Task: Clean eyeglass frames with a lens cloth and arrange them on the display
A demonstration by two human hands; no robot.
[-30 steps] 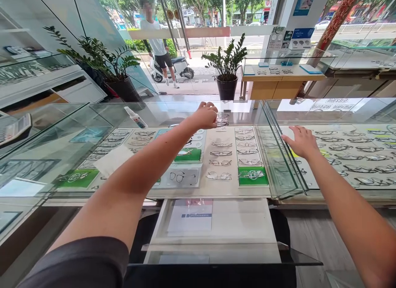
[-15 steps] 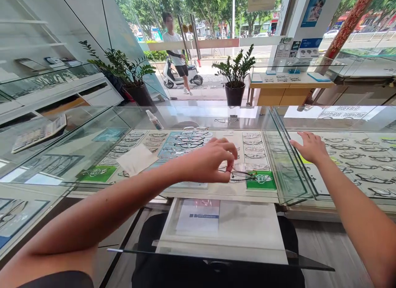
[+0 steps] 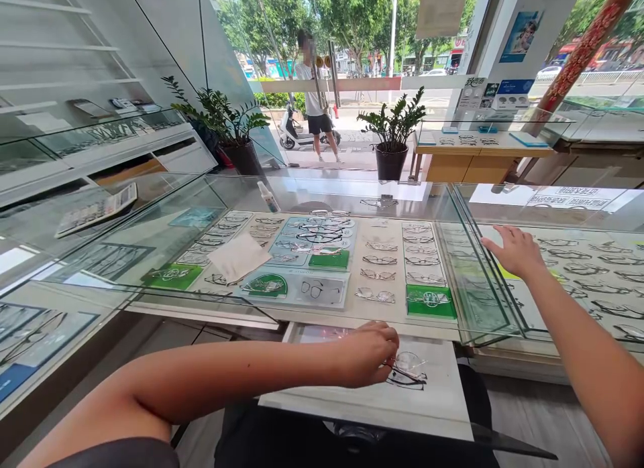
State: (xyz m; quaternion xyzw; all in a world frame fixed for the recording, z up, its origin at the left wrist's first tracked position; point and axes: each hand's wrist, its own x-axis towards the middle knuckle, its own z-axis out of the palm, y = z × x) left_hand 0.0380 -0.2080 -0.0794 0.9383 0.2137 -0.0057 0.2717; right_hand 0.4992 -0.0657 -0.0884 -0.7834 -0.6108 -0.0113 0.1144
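Observation:
My left hand (image 3: 371, 354) is closed on a pair of eyeglasses (image 3: 408, 369) with clear lenses and dark temples. Hand and eyeglasses are above the pulled-out white drawer (image 3: 427, 407). My fingers hide part of the frame. To the right, my right hand (image 3: 518, 250) lies with spread fingers by the edge of the glass display counter (image 3: 465, 253) and holds nothing. Between the two hands, inside the case, is a green card (image 3: 430, 302) with eyeglasses on it. Left of that card, several eyeglass frames (image 3: 377, 275) form a column.
A cloth (image 3: 239, 257) and a small spray bottle (image 3: 268, 197) are on the counter left of centre. A glass panel edge (image 3: 513, 441) projects low in front of me. Potted plants (image 3: 391, 156) stand beyond the counter. A person (image 3: 314, 92) is outside near a scooter.
My left hand has brought the eyeglasses down and toward me, from over the display case to over the drawer. My right hand stays at the counter. The person outside has shifted right.

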